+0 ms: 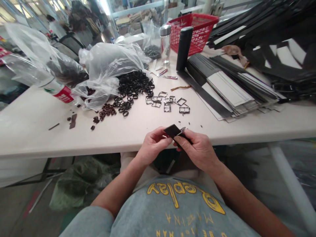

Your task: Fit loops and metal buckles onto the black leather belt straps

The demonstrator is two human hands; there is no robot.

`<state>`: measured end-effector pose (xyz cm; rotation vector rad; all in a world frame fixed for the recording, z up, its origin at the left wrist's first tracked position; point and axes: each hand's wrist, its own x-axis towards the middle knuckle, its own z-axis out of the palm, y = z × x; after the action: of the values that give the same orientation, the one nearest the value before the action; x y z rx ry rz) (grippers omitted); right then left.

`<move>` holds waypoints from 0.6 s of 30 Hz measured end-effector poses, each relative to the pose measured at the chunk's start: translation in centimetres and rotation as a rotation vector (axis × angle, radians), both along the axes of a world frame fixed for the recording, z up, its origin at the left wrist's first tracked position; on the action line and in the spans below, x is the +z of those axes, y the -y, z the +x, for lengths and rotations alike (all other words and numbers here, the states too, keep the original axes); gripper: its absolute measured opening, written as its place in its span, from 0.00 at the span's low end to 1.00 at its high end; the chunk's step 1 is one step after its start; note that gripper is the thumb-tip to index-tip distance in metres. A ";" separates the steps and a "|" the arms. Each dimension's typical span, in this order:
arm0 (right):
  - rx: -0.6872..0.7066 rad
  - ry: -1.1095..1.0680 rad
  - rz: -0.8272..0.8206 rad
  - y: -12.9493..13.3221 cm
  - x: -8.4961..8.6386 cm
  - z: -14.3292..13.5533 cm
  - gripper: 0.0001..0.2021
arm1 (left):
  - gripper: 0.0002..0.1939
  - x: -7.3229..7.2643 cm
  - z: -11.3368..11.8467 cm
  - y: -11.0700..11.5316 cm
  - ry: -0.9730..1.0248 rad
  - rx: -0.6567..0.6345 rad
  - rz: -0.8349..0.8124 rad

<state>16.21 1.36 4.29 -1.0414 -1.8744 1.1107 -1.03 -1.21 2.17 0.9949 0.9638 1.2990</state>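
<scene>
Between my two hands, just over the table's front edge, is a black strap piece (172, 130). My left hand (153, 144) pinches its left side between thumb and fingers. Closed around its right part is my right hand (197, 148), with a small metal edge showing by the thumb; the fingers hide the rest. Beyond the hands, several metal buckles (167, 107) lie loose on the white table (123, 131). To their left are a pile of black loops (135, 84) and a smaller heap of brown loops (108, 110).
Clear plastic bags (111, 59) and a bottle with a red label (64, 94) stand at the left. Stacked black strips (229, 87), a black flask (184, 47), a glass bottle (165, 46) and a red basket (199, 36) are at the back and right.
</scene>
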 end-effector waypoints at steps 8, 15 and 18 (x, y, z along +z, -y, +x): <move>-0.032 0.181 0.163 0.4 -1.1 0.4 0.12 | 0.12 -0.1 1.1 0.1 0.003 0.077 -0.100; 0.139 0.194 -0.093 0.9 -2.0 2.7 0.11 | 0.14 -0.3 -1.0 -0.3 0.030 0.216 -0.116; 0.132 0.143 -0.143 1.4 -2.6 2.8 0.11 | 0.15 -0.7 -1.0 -0.4 0.139 0.205 -0.198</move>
<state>18.99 -0.03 1.69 -1.1147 -2.0252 1.2920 -2.02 -0.80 1.47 0.6581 1.0847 1.3912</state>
